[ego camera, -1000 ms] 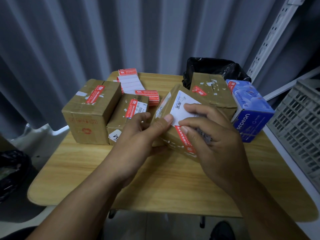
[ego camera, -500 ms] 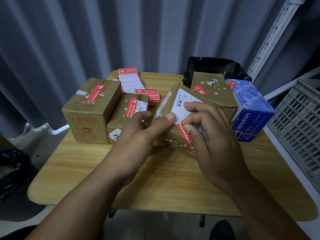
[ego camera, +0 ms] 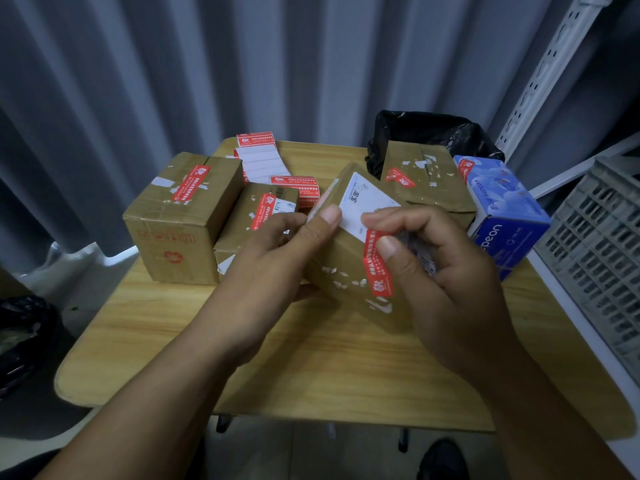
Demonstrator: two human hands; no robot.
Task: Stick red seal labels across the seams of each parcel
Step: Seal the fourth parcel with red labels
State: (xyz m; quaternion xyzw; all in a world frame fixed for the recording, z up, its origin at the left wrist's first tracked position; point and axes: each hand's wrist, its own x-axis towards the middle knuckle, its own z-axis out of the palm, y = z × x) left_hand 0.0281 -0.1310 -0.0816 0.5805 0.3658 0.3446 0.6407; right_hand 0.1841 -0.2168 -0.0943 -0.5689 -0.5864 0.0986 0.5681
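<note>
I hold a tilted brown cardboard parcel (ego camera: 339, 271) above the middle of the wooden table (ego camera: 311, 368). My left hand (ego camera: 277, 265) grips its left side, thumb on the top edge by the white shipping label (ego camera: 363, 202). My right hand (ego camera: 443, 285) grips the right side, and its thumb presses a red seal label (ego camera: 375, 268) that runs down the parcel's near face. Fanfold sheets of red seal labels (ego camera: 273, 161) lie at the back of the table.
Two sealed brown boxes (ego camera: 180, 216) (ego camera: 256, 216) stand at the left. Another sealed box (ego camera: 426, 181) and a blue tissue box (ego camera: 502, 209) stand at the right, before a black bag (ego camera: 429, 133). A grey crate (ego camera: 602, 244) sits at far right.
My right thumb has slid down along the red seal label on the held parcel, and the fingers have curled further round the right side. The parcel has tilted slightly.
</note>
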